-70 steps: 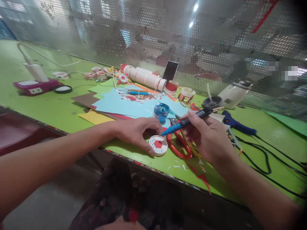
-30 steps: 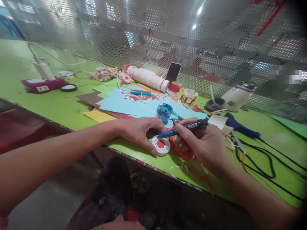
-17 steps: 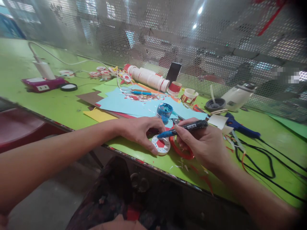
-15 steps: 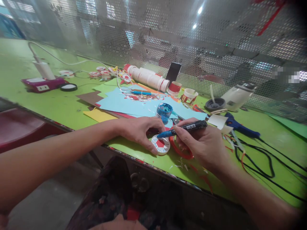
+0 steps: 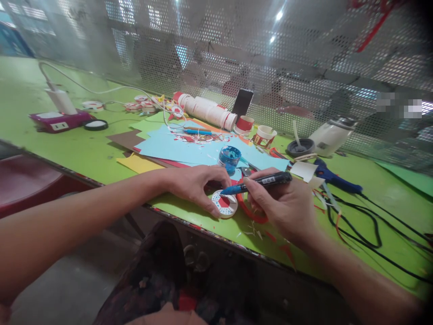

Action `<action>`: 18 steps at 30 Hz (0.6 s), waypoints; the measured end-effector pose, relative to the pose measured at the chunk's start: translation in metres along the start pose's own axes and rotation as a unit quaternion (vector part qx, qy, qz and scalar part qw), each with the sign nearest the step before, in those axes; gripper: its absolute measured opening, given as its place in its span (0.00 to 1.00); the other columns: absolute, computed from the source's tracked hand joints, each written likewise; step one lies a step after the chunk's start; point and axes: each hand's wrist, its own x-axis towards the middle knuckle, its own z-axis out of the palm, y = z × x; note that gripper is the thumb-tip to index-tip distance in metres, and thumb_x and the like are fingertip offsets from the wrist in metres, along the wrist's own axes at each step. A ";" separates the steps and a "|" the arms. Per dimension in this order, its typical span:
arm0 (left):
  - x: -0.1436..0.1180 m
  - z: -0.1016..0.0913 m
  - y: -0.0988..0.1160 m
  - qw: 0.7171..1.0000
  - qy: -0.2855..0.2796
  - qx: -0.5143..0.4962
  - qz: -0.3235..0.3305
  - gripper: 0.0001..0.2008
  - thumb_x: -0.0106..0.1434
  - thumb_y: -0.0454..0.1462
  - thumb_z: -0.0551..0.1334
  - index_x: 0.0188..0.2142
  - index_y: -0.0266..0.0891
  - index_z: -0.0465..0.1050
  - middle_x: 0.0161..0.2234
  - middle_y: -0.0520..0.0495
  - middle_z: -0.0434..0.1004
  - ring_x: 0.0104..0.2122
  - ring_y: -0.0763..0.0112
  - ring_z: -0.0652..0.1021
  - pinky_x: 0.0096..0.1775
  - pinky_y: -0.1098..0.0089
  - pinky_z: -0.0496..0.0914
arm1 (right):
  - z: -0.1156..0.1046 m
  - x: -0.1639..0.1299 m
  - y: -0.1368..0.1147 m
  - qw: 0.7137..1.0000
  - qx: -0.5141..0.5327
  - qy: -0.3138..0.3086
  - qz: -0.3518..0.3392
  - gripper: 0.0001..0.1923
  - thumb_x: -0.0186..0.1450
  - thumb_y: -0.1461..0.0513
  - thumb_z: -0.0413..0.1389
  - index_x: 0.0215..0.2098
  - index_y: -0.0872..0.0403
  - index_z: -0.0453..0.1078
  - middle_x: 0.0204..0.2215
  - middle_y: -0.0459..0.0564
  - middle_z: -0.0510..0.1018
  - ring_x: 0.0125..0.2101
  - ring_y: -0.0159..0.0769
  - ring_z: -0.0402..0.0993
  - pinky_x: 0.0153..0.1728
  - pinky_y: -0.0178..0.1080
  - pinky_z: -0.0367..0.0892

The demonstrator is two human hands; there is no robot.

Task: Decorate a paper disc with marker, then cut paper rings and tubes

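Observation:
My left hand (image 5: 199,187) curves around the left side of a round white disc (image 5: 224,212), thumb and fingers pressed to its edge. A red hexagon and small blue dots mark the disc's top; it lies near the table's front edge. My right hand (image 5: 280,203) grips a blue-tipped black marker pen (image 5: 267,179), its tip on or just above the disc's far part. Just behind the disc stands a small clear jar with blue contents (image 5: 230,159). An orange ring-like handle (image 5: 250,211) lies partly under my right hand.
Sheets of coloured paper (image 5: 162,150) with scraps and a blue pen (image 5: 199,132) spread behind. Farther back are a white paper roll (image 5: 206,110), a phone (image 5: 242,103) and paper cups (image 5: 264,135). A glue gun (image 5: 338,178), black cables (image 5: 372,225) and a white kettle-like container (image 5: 333,135) lie right.
The whole view has shifted slightly. My left hand still holds the disc, and the marker tip stays at the disc's far part with little visible movement.

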 end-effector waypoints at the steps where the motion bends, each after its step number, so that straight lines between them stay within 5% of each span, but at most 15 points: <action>1: 0.000 0.000 0.000 1.000 -0.002 0.001 0.000 0.24 0.46 0.47 0.71 0.39 0.40 0.70 0.40 0.48 0.69 0.39 0.66 0.70 0.41 0.69 0.64 | -0.001 0.000 0.000 1.000 0.002 0.014 0.005 0.10 0.62 0.56 0.58 0.30 0.54 0.69 0.16 0.41 0.70 0.15 0.26 0.63 0.14 0.31 0.60; 5: 0.000 -0.001 0.002 1.000 -0.007 0.003 -0.002 0.23 0.47 0.48 0.70 0.39 0.40 0.69 0.41 0.47 0.68 0.40 0.65 0.70 0.41 0.69 0.63 | -0.002 0.001 -0.002 0.999 0.002 0.046 0.019 0.10 0.62 0.56 0.58 0.29 0.54 0.70 0.15 0.41 0.70 0.14 0.26 0.63 0.12 0.30 0.59; 18: 0.000 0.002 -0.003 1.000 0.008 -0.003 -0.005 0.24 0.45 0.46 0.71 0.40 0.41 0.69 0.41 0.48 0.69 0.40 0.66 0.70 0.42 0.68 0.64 | -0.001 0.000 0.000 1.000 -0.015 0.018 0.017 0.11 0.62 0.55 0.58 0.27 0.53 0.68 0.15 0.41 0.70 0.14 0.27 0.64 0.13 0.31 0.60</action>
